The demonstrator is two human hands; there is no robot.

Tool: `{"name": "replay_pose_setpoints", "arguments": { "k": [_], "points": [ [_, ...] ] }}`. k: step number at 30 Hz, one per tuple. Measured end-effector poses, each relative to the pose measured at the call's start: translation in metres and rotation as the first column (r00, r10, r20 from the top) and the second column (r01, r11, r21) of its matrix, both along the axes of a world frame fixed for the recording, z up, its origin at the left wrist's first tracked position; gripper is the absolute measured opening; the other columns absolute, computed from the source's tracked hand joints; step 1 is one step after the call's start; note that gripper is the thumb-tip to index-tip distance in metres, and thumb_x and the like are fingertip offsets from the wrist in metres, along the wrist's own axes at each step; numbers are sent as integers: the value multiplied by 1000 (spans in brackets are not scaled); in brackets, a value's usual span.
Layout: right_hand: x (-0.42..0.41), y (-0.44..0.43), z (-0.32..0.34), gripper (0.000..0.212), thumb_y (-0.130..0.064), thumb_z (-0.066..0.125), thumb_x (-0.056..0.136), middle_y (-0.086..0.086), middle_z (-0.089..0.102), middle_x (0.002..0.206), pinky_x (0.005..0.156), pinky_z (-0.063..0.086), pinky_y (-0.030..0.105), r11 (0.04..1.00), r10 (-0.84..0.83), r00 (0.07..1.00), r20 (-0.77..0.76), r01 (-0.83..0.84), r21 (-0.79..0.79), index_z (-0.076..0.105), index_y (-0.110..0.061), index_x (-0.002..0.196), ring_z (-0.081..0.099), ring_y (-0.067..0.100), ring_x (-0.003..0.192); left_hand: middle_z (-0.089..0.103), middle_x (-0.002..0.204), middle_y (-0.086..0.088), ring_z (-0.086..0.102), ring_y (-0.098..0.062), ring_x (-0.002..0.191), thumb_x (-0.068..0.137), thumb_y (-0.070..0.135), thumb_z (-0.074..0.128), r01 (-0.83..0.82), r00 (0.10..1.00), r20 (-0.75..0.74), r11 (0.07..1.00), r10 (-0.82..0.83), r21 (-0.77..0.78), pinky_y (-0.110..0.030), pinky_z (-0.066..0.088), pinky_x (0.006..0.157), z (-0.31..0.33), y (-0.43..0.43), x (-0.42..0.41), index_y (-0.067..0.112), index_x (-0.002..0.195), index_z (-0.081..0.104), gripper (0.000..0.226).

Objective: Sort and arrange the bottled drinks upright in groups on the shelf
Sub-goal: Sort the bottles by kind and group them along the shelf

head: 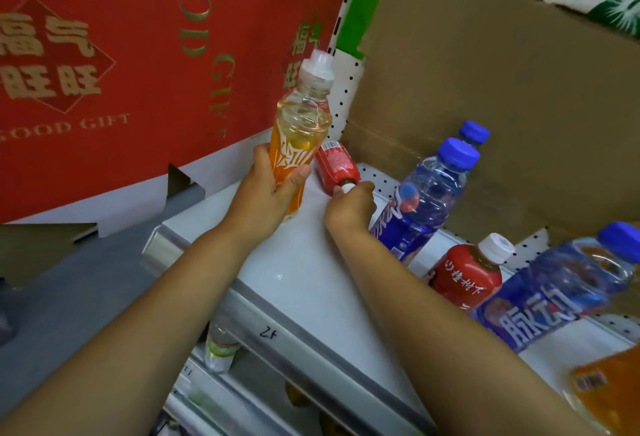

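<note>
My left hand (266, 189) grips an orange-labelled bottle (301, 130) with a white cap, upright at the left end of the white shelf (298, 262). My right hand (349, 207) pinches the white cap of a red bottle (336, 165) that lies on its side at the back of the shelf. Two blue bottles (422, 200) stand right of that hand, one behind the other. Further right stand a red bottle (467, 272) and another blue bottle (561, 286). An orange bottle (609, 390) is cut off at the right edge.
A red gift box (104, 71) stands left of the shelf. Brown cardboard (485, 89) lines the back. The shelf's metal front rail (311, 349) bears a handwritten number. Below it, a green-labelled bottle (220, 349) sits on a lower shelf.
</note>
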State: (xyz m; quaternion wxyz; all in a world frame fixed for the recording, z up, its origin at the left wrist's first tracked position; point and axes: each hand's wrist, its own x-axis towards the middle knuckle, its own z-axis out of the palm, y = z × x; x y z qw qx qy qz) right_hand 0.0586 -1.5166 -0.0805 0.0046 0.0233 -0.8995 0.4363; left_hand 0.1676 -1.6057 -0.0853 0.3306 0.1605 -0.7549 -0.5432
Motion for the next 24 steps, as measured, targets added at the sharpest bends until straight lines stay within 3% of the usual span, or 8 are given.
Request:
{"name": "replay_pose_setpoints", "arguments": {
  "k": [5,8,10,14,17,20,24],
  "points": [
    [32,8,2,46,-27,56,101,12,56,136,100,53,46,994,98,991,-94,-102,-40,35,-13,140,60,31,121,53,131,5,55,-14,114,96,51,52,-17,1000,-12,1000,17,-20,-17,43,82,-3,-2,-1,19,138,32,57],
    [68,30,11,33,-29,52,103,10,61,124,87,56,38,978,176,968,-177,-193,-84,36,-16,128,65,27,106,53,129,5,55,-14,112,96,52,50,-34,999,-1,999,34,-29,-12,41,78,-1,1,0,19,139,32,58],
    [90,46,18,23,-30,54,102,5,63,114,79,50,31,962,208,944,-258,-245,-123,38,-20,116,63,21,97,53,127,6,55,-14,112,95,54,49,-51,999,-2,998,51,-31,-17,42,83,0,4,1,19,140,32,59],
    [113,69,30,20,-34,63,97,-3,63,104,80,49,31,942,186,901,-391,-277,-188,47,-26,105,61,16,94,50,130,6,52,-15,116,98,54,44,-56,998,26,997,57,-52,-30,41,95,3,6,3,21,143,29,58],
    [122,90,40,18,-39,69,93,-12,66,87,76,54,31,922,191,883,-428,-311,-231,57,-26,97,62,6,82,56,126,4,58,-18,108,94,63,40,-65,993,85,988,78,-143,-33,46,91,6,8,6,22,139,33,62],
    [128,108,50,23,-45,74,87,-8,62,68,66,51,31,918,236,868,-437,-347,-193,64,-25,90,58,6,67,63,120,1,64,-24,103,89,72,35,-42,981,176,968,88,-247,-37,52,87,10,11,11,23,131,38,65],
    [128,122,59,26,-47,77,83,-6,57,62,61,47,27,904,324,852,-411,-407,-133,69,-24,92,52,7,59,63,132,-6,61,-29,118,94,69,33,38,929,363,962,65,-271,-34,43,91,20,25,20,23,135,51,64]
  ]
}}
